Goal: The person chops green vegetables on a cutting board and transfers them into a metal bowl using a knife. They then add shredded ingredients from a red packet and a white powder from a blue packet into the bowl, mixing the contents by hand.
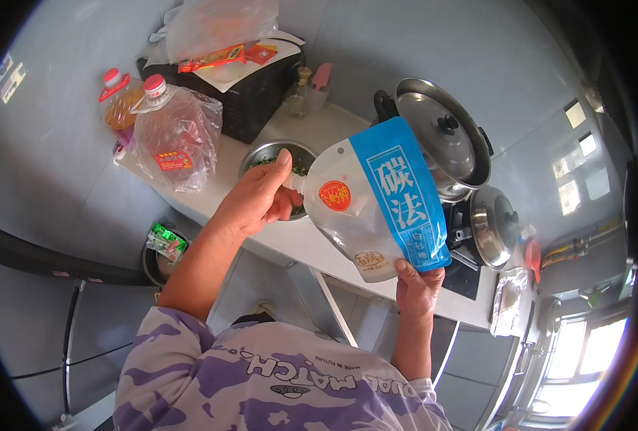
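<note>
My right hand [418,288] grips the lower corner of a blue-and-white plastic pouch [362,226] that bears printed writing. The pouch is held tilted on its side, its narrow spout end [296,183] pointing left. My left hand [259,196] is curled about that spout, thumb raised; whether a cap sits on it is hidden by the fingers. Behind and below my left hand stands a steel bowl [276,146] with chopped green leaves [265,160] in it. The bowl rests on the pale countertop [273,237].
Two oil jugs [171,137] [122,110], one wrapped in plastic, stand at left by a black microwave oven [243,102]. A large lidded steel pot [443,134] and a smaller lidded pot [494,229] are at right. Below the counter, a cabinet door [319,301] hangs open.
</note>
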`<state>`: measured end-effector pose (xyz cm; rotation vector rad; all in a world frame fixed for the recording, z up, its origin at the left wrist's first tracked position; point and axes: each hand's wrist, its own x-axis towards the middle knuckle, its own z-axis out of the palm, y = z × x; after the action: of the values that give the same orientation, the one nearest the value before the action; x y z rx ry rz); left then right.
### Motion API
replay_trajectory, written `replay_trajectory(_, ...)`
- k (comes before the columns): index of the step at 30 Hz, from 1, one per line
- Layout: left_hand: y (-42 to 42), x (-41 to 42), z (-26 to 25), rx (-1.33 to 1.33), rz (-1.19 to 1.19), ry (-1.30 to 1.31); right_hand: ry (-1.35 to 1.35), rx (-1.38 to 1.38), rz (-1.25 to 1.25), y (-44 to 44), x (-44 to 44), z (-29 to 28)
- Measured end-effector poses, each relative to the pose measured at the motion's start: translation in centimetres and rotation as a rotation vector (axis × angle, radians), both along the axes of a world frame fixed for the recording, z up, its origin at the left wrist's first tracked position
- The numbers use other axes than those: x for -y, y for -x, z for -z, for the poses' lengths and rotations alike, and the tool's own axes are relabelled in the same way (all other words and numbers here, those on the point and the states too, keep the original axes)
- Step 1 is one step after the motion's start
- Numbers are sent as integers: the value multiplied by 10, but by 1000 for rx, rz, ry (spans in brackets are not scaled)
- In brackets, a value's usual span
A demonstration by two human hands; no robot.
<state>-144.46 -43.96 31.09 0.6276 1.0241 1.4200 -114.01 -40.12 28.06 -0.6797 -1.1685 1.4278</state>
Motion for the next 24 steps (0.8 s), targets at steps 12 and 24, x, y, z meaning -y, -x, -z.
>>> replay_trajectory(12, 30, 18, 16, -43, -67, -73, 73, -31, -65, 32, 10, 12)
replay_trajectory(24, 73, 38, 46, 91, -455, 124, -83, 303, 127, 40, -6, 8)
